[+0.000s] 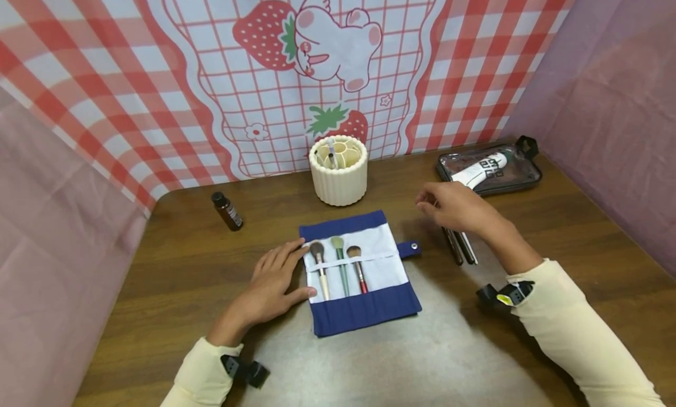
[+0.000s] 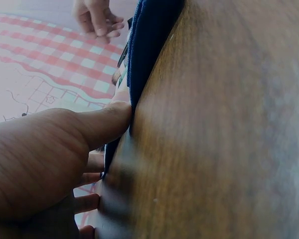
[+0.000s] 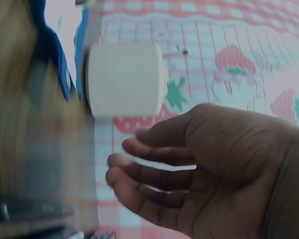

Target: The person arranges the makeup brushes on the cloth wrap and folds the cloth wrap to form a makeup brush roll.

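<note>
My left hand (image 1: 273,285), fingers extended, steadies the brush roll (image 1: 365,311); my right hand (image 1: 455,206) is empty, loosely curled. Loading appears underway; the next move likely calls for pinching a slim tool (image 1: 452,247).

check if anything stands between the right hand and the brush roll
Nothing visible does: in the head view, only bare table shows between the right hand and the roll. The cup stands behind the roll and the pens lie right of its strap, so neither is in between.
</note>
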Demonstrator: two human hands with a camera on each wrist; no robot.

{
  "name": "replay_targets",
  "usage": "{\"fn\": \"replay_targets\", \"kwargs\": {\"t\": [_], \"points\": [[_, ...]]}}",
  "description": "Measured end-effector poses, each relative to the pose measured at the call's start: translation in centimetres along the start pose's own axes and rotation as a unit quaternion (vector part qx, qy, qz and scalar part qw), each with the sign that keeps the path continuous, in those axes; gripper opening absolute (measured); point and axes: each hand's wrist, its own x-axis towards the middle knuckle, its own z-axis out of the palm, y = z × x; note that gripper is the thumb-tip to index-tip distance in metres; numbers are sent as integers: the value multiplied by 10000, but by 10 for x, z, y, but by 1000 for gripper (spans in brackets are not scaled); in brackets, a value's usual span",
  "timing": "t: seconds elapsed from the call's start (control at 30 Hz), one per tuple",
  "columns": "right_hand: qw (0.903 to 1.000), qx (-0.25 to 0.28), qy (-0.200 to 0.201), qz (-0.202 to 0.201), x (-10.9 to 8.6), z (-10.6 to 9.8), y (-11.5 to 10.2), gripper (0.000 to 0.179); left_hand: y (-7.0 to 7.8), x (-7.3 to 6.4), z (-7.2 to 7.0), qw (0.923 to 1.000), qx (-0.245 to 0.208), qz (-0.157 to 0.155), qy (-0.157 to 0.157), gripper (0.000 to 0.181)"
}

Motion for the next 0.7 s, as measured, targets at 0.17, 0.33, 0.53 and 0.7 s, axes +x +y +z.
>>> {"fn": "replay_targets", "kwargs": {"t": [0.17, 0.33, 0.53, 0.7], "points": [[9978, -468, -12, 464, -5, -3, 19, 18, -1, -1, 0, 9999, -45, -90, -86, 85], [9941, -822, -113, 704, -7, -2, 30, 24, -1, -2, 0, 9999, -73, -47, -59, 85], [9897, -906, -366, 1043, -7, 0, 35, 40, 0, -1, 0, 10000, -63, -23, -36, 84], [9858, -794, -690, 1311, -7, 3, 37, 41, 1, 0, -2, 10000, -69, -29, -35, 83]]}}
